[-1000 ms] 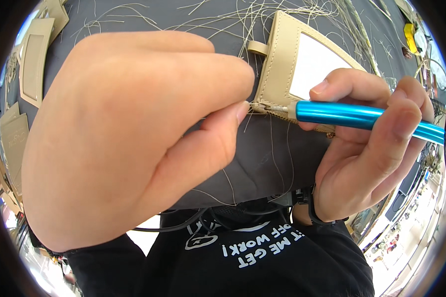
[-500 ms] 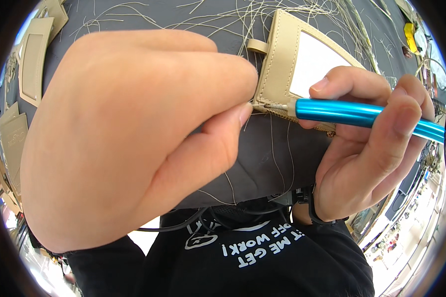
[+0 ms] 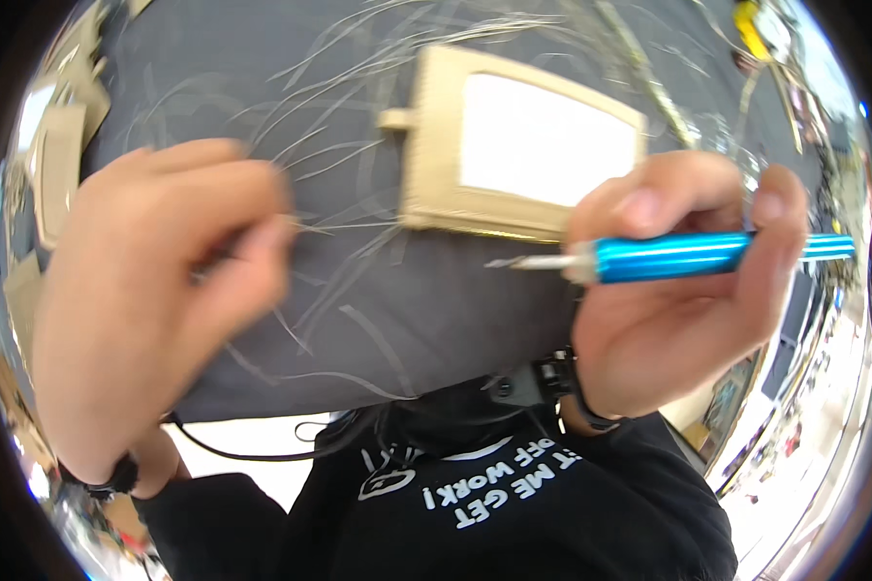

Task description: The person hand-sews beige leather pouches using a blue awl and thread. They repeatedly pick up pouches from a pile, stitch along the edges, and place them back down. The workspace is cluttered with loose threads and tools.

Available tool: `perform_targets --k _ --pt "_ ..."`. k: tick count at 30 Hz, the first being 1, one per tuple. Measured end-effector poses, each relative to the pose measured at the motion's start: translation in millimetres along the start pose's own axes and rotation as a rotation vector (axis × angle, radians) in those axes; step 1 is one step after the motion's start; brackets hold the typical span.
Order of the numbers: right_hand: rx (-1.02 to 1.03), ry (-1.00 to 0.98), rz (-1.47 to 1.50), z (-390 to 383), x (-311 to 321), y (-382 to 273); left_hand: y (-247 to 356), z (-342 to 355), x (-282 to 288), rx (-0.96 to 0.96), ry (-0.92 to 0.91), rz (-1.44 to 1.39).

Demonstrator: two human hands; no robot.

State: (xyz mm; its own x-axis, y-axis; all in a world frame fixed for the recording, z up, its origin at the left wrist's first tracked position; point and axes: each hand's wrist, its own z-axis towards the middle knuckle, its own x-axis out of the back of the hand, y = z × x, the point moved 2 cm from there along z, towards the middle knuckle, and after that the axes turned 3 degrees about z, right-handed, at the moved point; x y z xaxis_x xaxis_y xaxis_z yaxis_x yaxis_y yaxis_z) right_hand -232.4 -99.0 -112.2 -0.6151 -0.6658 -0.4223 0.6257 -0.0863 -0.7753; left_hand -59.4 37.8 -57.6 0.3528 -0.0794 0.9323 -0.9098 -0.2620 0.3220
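My left hand (image 3: 165,271) is pinched at the left, with pale thread (image 3: 312,229) trailing from its fingertips; the picture is blurred there. My right hand (image 3: 681,310) grips a shiny blue pen-like tool (image 3: 670,256) with a thin metal tip pointing left. The beige stitched leather holder (image 3: 426,174), with a white window panel and a small side loop, lies beyond and between my hands, its lower edge just above the tool's tip.
A dark work mat (image 3: 426,339) holds many loose pale threads (image 3: 339,53). Beige leather pieces (image 3: 60,165) are stacked at the far left, and a yellow object (image 3: 751,24) sits at the back right. Black cables (image 3: 252,451) hang near my body.
My left hand has pulled leftward, away from the leather holder. The holder appears farther left in view, and the tool's tip has come away from its corner and moved lower.
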Motion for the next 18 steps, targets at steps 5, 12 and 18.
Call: perform_targets --k 5,12,18 --pt "0.061 -0.007 -0.146 1 10 -21 -20 3 22 0.196 0.101 0.341" --pt "-0.229 0.378 0.528 11 32 -19 38 49 5 -0.300 0.059 0.171" --pt "-0.108 0.449 0.268 8 69 -38 48 75 5 -0.311 -0.018 0.072"
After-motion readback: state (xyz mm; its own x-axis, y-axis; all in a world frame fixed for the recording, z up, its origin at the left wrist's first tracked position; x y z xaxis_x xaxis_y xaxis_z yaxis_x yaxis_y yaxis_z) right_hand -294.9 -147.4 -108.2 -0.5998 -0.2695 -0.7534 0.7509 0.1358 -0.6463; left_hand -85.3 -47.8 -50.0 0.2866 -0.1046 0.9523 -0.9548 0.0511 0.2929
